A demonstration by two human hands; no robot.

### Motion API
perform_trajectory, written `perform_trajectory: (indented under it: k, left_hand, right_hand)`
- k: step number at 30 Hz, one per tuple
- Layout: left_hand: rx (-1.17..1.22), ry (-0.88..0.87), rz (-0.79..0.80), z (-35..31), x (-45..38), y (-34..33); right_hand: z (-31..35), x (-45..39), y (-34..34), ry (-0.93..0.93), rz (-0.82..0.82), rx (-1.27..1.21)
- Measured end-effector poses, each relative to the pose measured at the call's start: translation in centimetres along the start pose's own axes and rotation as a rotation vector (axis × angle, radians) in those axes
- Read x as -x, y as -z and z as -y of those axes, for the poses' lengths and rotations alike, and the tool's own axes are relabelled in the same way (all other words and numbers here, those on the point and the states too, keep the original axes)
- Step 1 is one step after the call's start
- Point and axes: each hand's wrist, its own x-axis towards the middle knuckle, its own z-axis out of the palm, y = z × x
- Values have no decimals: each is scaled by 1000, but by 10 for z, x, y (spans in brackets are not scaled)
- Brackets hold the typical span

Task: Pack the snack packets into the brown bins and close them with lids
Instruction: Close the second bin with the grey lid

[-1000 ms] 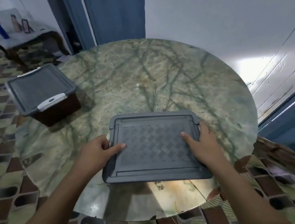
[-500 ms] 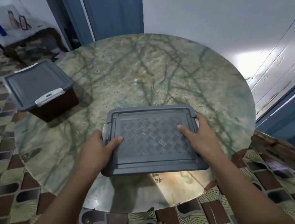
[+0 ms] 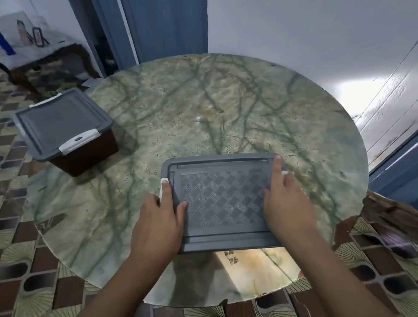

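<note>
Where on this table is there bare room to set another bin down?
Bare marble table runs across the far half, beyond the near lid and right of the closed bin. A second patch lies between that bin and the left hand. The near edge is crowded by both hands, right hand included.

- Left hand (image 3: 159,219): lying palm down at 7 o'clock, index finger stretching straight toward 12, thumb splaying toward 1.
- Right hand (image 3: 287,204): lying palm down at 4 o'clock, fingers extending flat toward 11.
- Both forearms: reaching in bare from the bottom edge.
</note>
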Motion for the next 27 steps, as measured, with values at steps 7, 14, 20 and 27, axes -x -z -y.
perform_trajectory:
  k: [7, 14, 20, 27]
  left_hand:
    - [28, -29, 11, 7, -4, -3]
    - [-90, -114, -74, 12, -13, 1]
    - [-106, -359, -83, -14, -88, 14]
    - [-100, -526, 413, -63, -158, 8]
  right_hand:
    - [-34, -33, 20, -454, 89, -804]
    - [-29, -30, 13, -488, 56, -935]
    - [-28, -28, 12, -463, 33, -853]
    - [-32, -31, 9, -464, 19, -793]
